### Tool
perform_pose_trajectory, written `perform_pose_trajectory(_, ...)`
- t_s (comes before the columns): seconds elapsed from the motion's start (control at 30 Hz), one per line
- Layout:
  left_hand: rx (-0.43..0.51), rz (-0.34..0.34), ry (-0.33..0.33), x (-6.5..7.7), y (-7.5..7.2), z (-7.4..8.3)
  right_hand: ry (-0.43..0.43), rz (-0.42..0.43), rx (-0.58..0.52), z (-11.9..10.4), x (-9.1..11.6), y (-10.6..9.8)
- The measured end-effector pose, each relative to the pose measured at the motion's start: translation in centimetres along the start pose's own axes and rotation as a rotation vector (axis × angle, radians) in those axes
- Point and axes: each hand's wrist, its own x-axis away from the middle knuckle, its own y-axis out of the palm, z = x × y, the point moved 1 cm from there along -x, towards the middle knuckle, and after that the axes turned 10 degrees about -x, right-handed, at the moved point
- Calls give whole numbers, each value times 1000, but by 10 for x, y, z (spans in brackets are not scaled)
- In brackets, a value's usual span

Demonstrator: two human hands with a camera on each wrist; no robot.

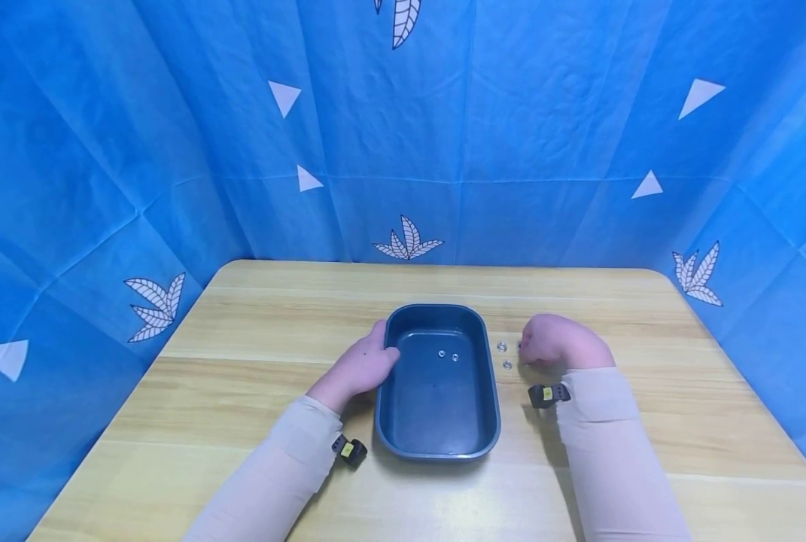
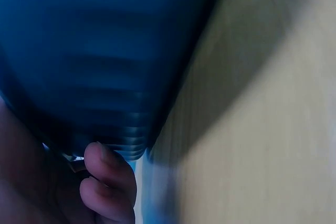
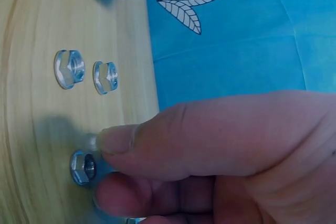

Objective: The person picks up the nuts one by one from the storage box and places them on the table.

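My left hand (image 1: pixel 365 361) grips the left rim of a dark blue plastic tray (image 1: pixel 436 456), its thumb over the edge. In the left wrist view, fingers (image 2: pixel 107 182) curl beside the tray's ribbed outer wall (image 2: pixel 105 66). Two small metal nuts (image 1: pixel 454 357) lie inside the tray. To its right, my right hand (image 1: pixel 555 340) is low over the table. Its thumb and forefinger stand apart, tips right at a flange nut (image 3: pixel 82 167) on the wood. Two more flange nuts, one larger (image 3: pixel 69 69) and one smaller (image 3: pixel 106 77), lie between that hand and the tray.
A light wood table (image 1: pixel 260 316) carries everything. Blue cloth (image 1: pixel 389 135) with white leaf and triangle prints hangs behind it and at both sides. Small black wrist cameras sit on the left (image 1: pixel 350 452) and right (image 1: pixel 548 395) sleeves. Shiny metal (image 3: pixel 134 220) peeks out below the right fingers.
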Motion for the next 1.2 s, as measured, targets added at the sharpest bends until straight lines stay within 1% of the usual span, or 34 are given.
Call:
perform_pose_trajectory(0.17, 4, -3, -3, 0, 0, 0, -12, 13, -2, -4, 2, -2)
perform_pose_trajectory(0.43, 7, -1, 3, 1, -1, 1, 16, 50, -68, -11, 9, -7)
perform_pose_trajectory(0.63, 0, 0, 0, 1, 0, 0, 6, 74, -69, -18, 15, -11)
perform_pose_trajectory(0.87, -6, 0, -11, -2, 0, -1, -55, 88, -29, -24, 19, -17)
perform_pose_trajectory(1.03, -7, 1, -15, -2, 1, -2, -79, 96, -7, -29, 23, -21)
perform_pose_trajectory(1.2, -10, 4, 3, -1, 0, 0, -106, 134, 6, -32, 27, -24)
